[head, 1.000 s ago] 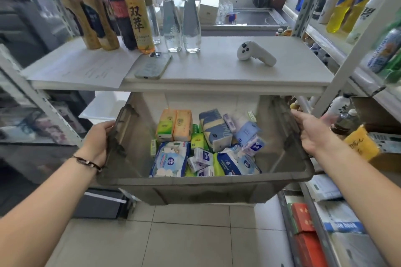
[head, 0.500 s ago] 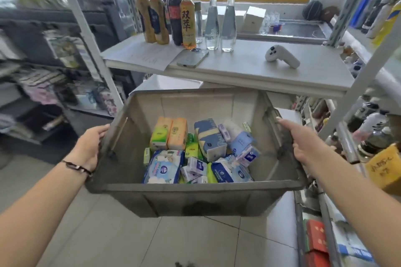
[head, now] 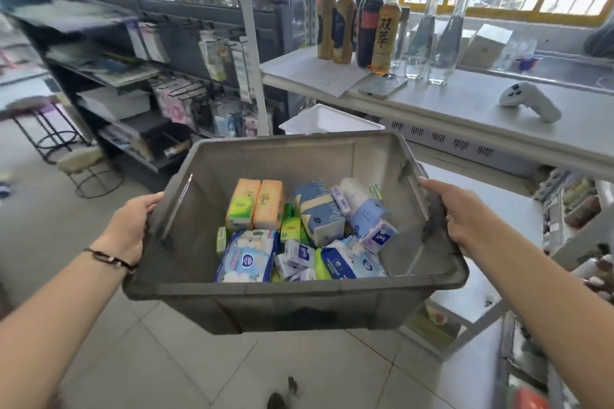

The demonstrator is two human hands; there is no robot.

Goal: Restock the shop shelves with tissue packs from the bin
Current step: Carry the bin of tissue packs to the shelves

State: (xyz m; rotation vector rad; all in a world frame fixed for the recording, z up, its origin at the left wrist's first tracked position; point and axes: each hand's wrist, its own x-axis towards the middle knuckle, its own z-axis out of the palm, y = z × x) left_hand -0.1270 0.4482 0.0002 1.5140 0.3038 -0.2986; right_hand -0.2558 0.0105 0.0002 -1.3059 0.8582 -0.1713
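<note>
Currently in the carry step: bin [head: 299, 295] is held off the floor between both hands, no pack shelved yet by the look of it. Left hand [head: 128, 229] grips the bin's left rim, fingers curled over the edge. Tissue packs [head: 299, 236] lie loose in a pile on the bin floor, between the hands and closer to the right one. Right hand [head: 460, 212] grips the right rim, thumb on top, fingers under the lip and hidden.

Next move, as I judge it: pick the target shelf, set the bin down somewhere stable, free one hand to pull packs.

Around: dark shelving [head: 139, 83] with hanging goods lies beyond the left hand, stools [head: 89, 169] on the floor near it. Beyond the right hand, a white worktop [head: 481, 109] carries bottles [head: 362, 26], a phone [head: 382, 85] and a controller [head: 530, 101]. Its front edge sits just past the bin's far rim, so it could snag a forward swing.
</note>
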